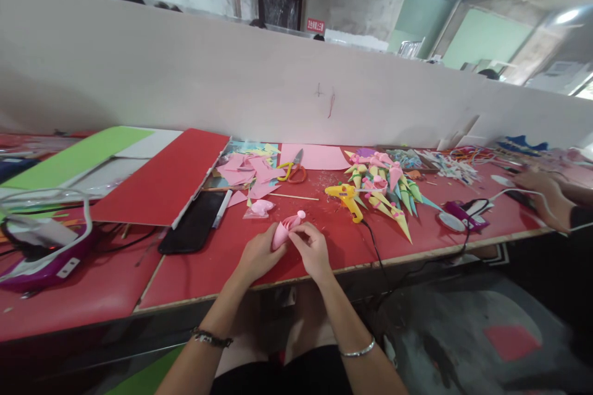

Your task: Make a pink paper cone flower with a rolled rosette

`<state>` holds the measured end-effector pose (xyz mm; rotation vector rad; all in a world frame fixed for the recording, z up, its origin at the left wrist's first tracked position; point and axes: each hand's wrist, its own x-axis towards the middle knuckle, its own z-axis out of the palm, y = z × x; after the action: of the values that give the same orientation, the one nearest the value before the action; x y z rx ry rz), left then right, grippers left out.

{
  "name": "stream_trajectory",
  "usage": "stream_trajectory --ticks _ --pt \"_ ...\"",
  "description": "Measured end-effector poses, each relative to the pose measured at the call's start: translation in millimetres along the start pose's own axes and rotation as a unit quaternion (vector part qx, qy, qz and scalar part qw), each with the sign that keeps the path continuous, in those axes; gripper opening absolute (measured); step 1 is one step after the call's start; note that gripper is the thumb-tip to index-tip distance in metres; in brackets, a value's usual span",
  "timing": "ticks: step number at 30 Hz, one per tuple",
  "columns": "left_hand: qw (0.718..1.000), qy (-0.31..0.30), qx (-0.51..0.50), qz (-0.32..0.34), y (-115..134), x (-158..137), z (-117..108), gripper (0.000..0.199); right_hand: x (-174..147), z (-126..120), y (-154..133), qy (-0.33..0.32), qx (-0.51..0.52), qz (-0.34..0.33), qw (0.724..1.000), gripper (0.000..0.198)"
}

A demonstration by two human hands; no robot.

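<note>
Near the front edge of the table, my left hand [260,252] is closed around a small pink paper cone [280,236] with curled strips and a little pink ball at its top. Pinched fingers of my right hand [311,249] meet the cone's right side; whatever lies between their tips is too small to tell. Just behind the cone is a small clear bag with pink pieces [262,208]. To the right, a yellow glue gun [343,195] rests on the table, its black cord hanging over the edge.
Scissors [293,171], pink paper scraps [248,173] and a thin stick [294,196] lie behind my hands. Paper cone figures [386,182] are heaped right. A black phone [194,222], red board [162,176] and purple power strip [55,259] are left. Another person's hand [544,194] is far right.
</note>
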<state>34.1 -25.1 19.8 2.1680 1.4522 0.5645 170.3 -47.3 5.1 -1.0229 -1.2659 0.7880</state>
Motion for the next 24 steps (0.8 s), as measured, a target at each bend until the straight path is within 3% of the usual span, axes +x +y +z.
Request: stream_trajectory --ticks 6,10,20,24 --pt "0.998 0.000 -0.064 0.025 0.0 0.4 -2.8 0.028 -1.9 2.3 0.1 -0.005 0.034 -0.012 0.999 0.012" --pt "0.995 -0.002 -0.096 0.036 -0.3 0.7 -3.2 0.029 -3.4 3.5 -1.5 0.012 0.001 -0.033 0.999 0.007" --pt "0.993 0.004 -0.110 0.047 -2.1 0.7 -1.1 0.028 -3.0 3.3 2.7 0.039 0.000 -0.008 0.999 0.015" --pt "0.992 0.003 -0.112 0.051 -3.0 0.5 -0.6 0.029 -2.9 4.1 3.9 0.019 0.010 -0.017 1.000 0.010"
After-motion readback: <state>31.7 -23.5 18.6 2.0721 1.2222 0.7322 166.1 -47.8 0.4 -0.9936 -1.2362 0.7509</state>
